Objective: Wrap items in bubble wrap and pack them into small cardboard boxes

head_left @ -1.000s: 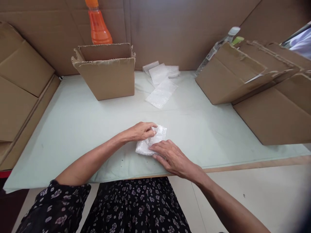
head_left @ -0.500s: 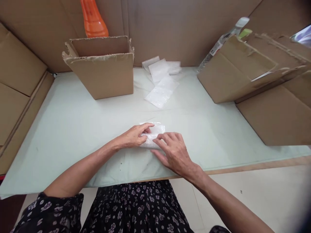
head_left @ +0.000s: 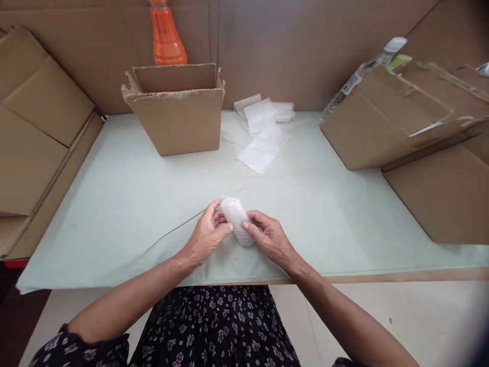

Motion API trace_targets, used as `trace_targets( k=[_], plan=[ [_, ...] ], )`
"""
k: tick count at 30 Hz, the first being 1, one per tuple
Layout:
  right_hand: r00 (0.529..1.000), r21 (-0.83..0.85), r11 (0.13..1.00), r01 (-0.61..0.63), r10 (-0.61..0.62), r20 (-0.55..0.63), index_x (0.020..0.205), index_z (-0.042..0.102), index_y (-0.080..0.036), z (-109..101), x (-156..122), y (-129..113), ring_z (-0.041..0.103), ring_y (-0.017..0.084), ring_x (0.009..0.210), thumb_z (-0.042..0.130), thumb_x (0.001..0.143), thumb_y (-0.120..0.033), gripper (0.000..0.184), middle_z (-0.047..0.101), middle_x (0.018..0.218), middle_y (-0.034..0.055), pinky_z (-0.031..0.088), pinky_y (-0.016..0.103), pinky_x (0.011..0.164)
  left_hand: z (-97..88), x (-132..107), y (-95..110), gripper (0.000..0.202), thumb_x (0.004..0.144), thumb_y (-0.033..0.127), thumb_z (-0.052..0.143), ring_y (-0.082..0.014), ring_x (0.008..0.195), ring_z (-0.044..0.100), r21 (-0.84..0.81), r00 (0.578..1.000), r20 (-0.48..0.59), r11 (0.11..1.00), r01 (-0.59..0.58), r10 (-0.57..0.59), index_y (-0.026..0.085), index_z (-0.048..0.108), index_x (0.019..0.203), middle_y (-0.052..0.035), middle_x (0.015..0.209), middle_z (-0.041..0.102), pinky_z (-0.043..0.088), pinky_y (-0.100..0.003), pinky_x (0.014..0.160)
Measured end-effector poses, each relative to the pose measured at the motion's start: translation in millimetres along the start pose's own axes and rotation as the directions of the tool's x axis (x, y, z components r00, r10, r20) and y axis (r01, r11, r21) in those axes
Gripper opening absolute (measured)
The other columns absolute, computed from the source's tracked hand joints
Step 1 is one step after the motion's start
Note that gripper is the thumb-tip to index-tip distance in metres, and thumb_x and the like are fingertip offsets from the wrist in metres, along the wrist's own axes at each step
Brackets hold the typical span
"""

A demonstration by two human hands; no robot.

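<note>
A small roll of bubble wrap is held between both hands just above the near part of the table, tilted with its upper end to the left. My left hand grips its left side, thumb in front and fingers behind. On the other side my right hand pinches the roll's right edge, its thumb across the front. Whatever may be inside the wrap cannot be made out. Farther back lie several flat bubble wrap pieces, overlapping one another.
An open cardboard box stands at the back left, with an orange bottle behind it. More cardboard boxes stand on the right, beside a clear plastic bottle. Cardboard walls border the pale green tablecloth.
The bubble wrap, partly flat on the table before, is now a closed roll, lifted and turned more upright. Both hands have shifted to grip its sides. The view has moved slightly.
</note>
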State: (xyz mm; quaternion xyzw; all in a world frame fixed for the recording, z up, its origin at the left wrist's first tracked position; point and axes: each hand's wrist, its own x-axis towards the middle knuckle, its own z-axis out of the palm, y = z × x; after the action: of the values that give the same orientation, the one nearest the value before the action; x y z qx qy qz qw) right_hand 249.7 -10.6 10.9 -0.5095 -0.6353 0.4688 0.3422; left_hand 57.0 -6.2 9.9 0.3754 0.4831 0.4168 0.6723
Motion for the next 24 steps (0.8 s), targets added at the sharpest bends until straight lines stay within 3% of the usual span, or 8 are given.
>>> trace_targets(
  k=[4, 8, 11, 14, 18, 20, 22, 24],
  plan=[
    [0.996, 0.06, 0.997, -0.046, 0.041, 0.085, 0.106, 0.071, -0.019, -4.7, 3.8, -0.9, 0.065, 0.02, 0.087, 0.058, 0.093, -0.042, 0.03, 0.073, 0.098, 0.0053, 0.051, 0.031, 0.079, 9.5, 0.3, 1.6, 0.078, 0.067, 0.025, 0.075, -0.0208, 0.104, 0.062, -0.024, 0.998, -0.035, 0.998, -0.059, 0.058, 0.015, 0.044, 0.137, -0.0084, 0.112, 0.067, 0.048, -0.032, 0.094],
    [0.998, -0.021, 0.999, -0.038, 0.04, 0.052, 0.125, 0.066, -0.021, -15.9, 14.5, 0.4, 0.062, 0.025, 0.107, 0.067, 0.085, -0.045, 0.046, 0.066, 0.126, 0.0107, 0.048, 0.038, 0.093, 3.0, 2.0, 13.0, 0.05, 0.067, 0.023, 0.071, -0.0184, 0.094, 0.062, -0.022, 0.996, 0.044, 0.997, -0.079, 0.08, 0.016, 0.058, 0.114, -0.0064, 0.104, 0.068, 0.049, -0.029, 0.085],
    [0.958, 0.168, 0.981, -0.097, 0.046, 0.284, 0.14, 0.056, -0.021, -16.2, 27.2, -2.4, 0.061, 0.026, 0.115, 0.069, 0.084, -0.047, 0.063, 0.063, 0.133, 0.0117, 0.047, 0.04, 0.099, -3.7, 4.3, 13.3, 0.045, 0.067, 0.021, 0.068, -0.0182, 0.089, 0.063, -0.002, 0.985, 0.141, 0.995, -0.095, 0.095, 0.016, 0.059, 0.111, -0.0052, 0.098, 0.068, 0.049, -0.029, 0.081],
    [0.884, 0.219, 0.96, -0.172, 0.052, 0.464, 0.122, 0.066, -0.018, -13.0, 39.7, -7.6, 0.065, 0.023, 0.099, 0.07, 0.083, -0.044, 0.048, 0.07, 0.111, 0.0084, 0.05, 0.036, 0.09, -12.0, 7.1, 9.3, 0.043, 0.069, 0.015, 0.063, -0.0187, 0.091, 0.063, 0.172, 0.978, 0.173, 0.974, -0.144, 0.114, 0.016, 0.061, 0.112, -0.0054, 0.099, 0.068, 0.05, -0.03, 0.083],
    [0.914, 0.066, 0.991, -0.115, 0.08, 0.398, 0.094, 0.071, -0.018, -19.2, 49.4, -13.1, 0.061, 0.02, 0.083, 0.066, 0.086, -0.044, 0.028, 0.068, 0.087, 0.0042, 0.049, 0.031, 0.076, -31.1, 16.6, 31.6, 0.064, 0.074, 0.017, 0.064, -0.0227, 0.103, 0.064, 0.496, 0.949, 0.229, 0.813, -0.305, 0.217, 0.018, 0.052, 0.137, -0.0096, 0.116, 0.067, 0.052, -0.037, 0.094],
    [0.945, 0.01, 0.997, -0.079, 0.072, 0.319, 0.089, 0.071, -0.019, -27.8, 50.8, -14.9, 0.06, 0.02, 0.081, 0.064, 0.088, -0.045, 0.027, 0.067, 0.085, 0.0037, 0.049, 0.032, 0.076, -43.5, 31.0, 64.7, 0.07, 0.077, 0.022, 0.067, -0.0265, 0.116, 0.061, 0.638, 0.855, 0.229, 0.592, -0.493, 0.465, 0.02, 0.046, 0.144, -0.0134, 0.131, 0.062, 0.048, -0.043, 0.103],
    [0.971, -0.028, 0.999, -0.047, 0.052, 0.235, 0.089, 0.072, -0.021, -37.1, 50.1, -16.6, 0.06, 0.021, 0.081, 0.062, 0.089, -0.046, 0.027, 0.068, 0.086, 0.0039, 0.05, 0.034, 0.077, -57.0, 55.6, 107.2, 0.064, 0.081, 0.021, 0.063, -0.0294, 0.129, 0.053, 0.762, 0.644, 0.224, 0.281, -0.584, 0.731, 0.02, 0.047, 0.143, -0.0147, 0.14, 0.057, 0.04, -0.048, 0.113],
    [0.984, -0.062, 0.998, -0.015, 0.026, 0.176, 0.093, 0.073, -0.023, -44.5, 47.8, -18.5, 0.062, 0.022, 0.083, 0.061, 0.09, -0.048, 0.027, 0.07, 0.089, 0.0043, 0.052, 0.035, 0.078, -71.3, 88.0, 148.4, 0.062, 0.079, 0.015, 0.061, -0.0323, 0.14, 0.044, 0.858, 0.453, 0.208, 0.061, -0.51, 0.867, 0.019, 0.051, 0.14, -0.0141, 0.143, 0.055, 0.03, -0.053, 0.119]
  ],
)
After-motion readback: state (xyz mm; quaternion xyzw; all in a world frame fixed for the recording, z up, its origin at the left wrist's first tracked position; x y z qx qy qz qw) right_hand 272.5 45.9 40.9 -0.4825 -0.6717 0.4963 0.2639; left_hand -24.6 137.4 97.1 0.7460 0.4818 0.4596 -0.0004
